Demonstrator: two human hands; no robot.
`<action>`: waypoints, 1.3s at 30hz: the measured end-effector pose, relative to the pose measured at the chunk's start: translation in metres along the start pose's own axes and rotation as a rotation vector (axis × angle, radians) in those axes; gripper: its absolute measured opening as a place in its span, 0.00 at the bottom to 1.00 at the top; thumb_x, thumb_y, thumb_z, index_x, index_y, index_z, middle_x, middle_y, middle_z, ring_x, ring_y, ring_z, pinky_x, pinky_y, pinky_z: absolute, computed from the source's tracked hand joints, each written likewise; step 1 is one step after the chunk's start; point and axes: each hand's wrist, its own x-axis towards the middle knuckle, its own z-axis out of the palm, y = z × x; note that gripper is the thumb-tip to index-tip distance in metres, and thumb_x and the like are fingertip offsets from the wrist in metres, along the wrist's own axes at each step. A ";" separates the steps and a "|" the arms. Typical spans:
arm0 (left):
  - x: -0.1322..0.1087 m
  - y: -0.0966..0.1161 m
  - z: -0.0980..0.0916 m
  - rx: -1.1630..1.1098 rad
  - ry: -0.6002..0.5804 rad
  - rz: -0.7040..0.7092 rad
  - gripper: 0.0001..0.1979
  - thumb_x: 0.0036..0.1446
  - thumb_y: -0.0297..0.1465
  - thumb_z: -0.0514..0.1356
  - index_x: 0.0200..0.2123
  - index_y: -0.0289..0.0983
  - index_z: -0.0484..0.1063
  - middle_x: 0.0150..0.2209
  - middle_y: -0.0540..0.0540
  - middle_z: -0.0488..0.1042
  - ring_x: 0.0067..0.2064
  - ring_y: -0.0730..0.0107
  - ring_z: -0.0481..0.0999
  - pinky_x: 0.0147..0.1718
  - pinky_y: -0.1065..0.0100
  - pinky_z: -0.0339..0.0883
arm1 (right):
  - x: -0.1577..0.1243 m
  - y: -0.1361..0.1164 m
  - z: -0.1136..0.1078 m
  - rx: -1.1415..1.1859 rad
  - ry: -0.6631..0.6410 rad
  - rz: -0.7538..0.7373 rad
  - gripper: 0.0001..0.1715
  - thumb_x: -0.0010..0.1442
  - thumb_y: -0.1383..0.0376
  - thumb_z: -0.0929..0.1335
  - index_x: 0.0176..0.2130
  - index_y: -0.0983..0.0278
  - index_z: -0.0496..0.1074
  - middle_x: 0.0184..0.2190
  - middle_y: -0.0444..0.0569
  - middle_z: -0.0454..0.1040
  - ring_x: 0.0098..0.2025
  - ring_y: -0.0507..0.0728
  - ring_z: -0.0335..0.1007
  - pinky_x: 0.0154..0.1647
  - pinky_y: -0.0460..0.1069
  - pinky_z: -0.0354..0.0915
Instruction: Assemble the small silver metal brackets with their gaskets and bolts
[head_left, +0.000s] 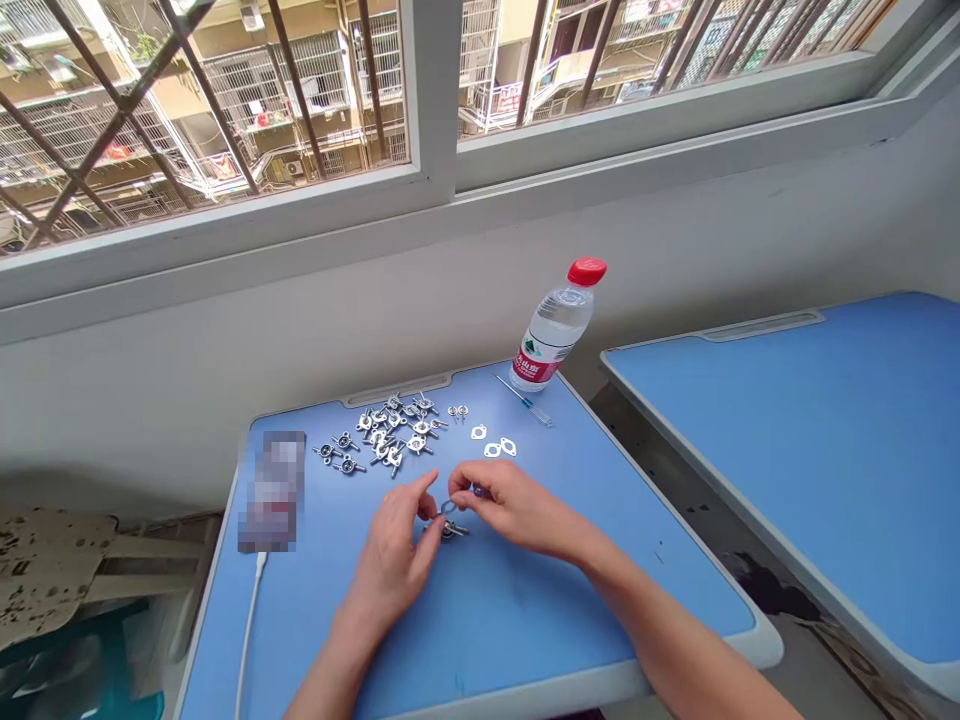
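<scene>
My left hand and my right hand meet over the blue desktop. Between their fingertips is a small grey ring, which seems pinched by my right hand. Just below it, a small silver metal fitting sits at my left fingertips, partly hidden by them. Farther up the desk lies a loose heap of several similar silver fittings. Several flat white gaskets lie to its right, above my right hand.
A small screwdriver and a red-capped water bottle lie at the desk's far edge. A pixelated phone with a white cable is at left. A second blue desk stands at right, below a barred window.
</scene>
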 end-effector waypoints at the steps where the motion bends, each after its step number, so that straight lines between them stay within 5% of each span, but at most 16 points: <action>1: 0.000 0.000 0.001 0.038 -0.014 -0.034 0.22 0.65 0.28 0.54 0.61 0.40 0.57 0.37 0.48 0.72 0.36 0.66 0.73 0.39 0.64 0.70 | -0.002 0.001 -0.005 -0.028 -0.027 0.027 0.08 0.61 0.71 0.62 0.31 0.63 0.69 0.28 0.44 0.72 0.30 0.52 0.62 0.31 0.46 0.56; 5: 0.001 0.004 0.008 0.260 -0.122 -0.120 0.19 0.59 0.33 0.60 0.53 0.38 0.64 0.42 0.44 0.73 0.38 0.60 0.75 0.36 0.61 0.69 | -0.008 0.004 -0.021 -0.092 -0.354 0.053 0.07 0.61 0.72 0.63 0.33 0.62 0.68 0.33 0.45 0.75 0.37 0.55 0.67 0.37 0.47 0.58; 8: 0.002 0.009 0.016 0.390 -0.176 -0.131 0.13 0.58 0.34 0.61 0.45 0.37 0.67 0.40 0.45 0.74 0.37 0.59 0.75 0.36 0.61 0.68 | -0.009 0.005 -0.019 -0.177 -0.442 0.070 0.08 0.61 0.74 0.63 0.34 0.62 0.68 0.34 0.46 0.75 0.41 0.57 0.68 0.39 0.48 0.59; 14: 0.005 0.015 0.028 0.515 -0.203 -0.139 0.04 0.58 0.31 0.59 0.33 0.38 0.67 0.32 0.47 0.72 0.35 0.60 0.74 0.35 0.61 0.63 | -0.004 0.005 -0.010 -0.258 -0.444 0.092 0.10 0.59 0.76 0.63 0.33 0.63 0.68 0.35 0.46 0.76 0.38 0.56 0.68 0.35 0.46 0.57; 25: 0.006 0.002 -0.006 0.137 -0.354 -0.230 0.13 0.59 0.23 0.60 0.46 0.41 0.69 0.45 0.46 0.72 0.47 0.60 0.71 0.45 0.60 0.64 | -0.011 -0.002 -0.017 -0.217 -0.344 0.024 0.11 0.60 0.76 0.62 0.36 0.63 0.69 0.36 0.46 0.76 0.37 0.55 0.68 0.35 0.46 0.57; 39: 0.007 0.000 -0.002 0.163 -0.376 -0.217 0.08 0.61 0.22 0.57 0.40 0.39 0.70 0.40 0.46 0.73 0.43 0.60 0.71 0.42 0.61 0.65 | -0.008 -0.002 -0.001 -0.241 -0.396 -0.002 0.10 0.59 0.75 0.63 0.33 0.63 0.69 0.35 0.46 0.75 0.36 0.55 0.68 0.36 0.47 0.57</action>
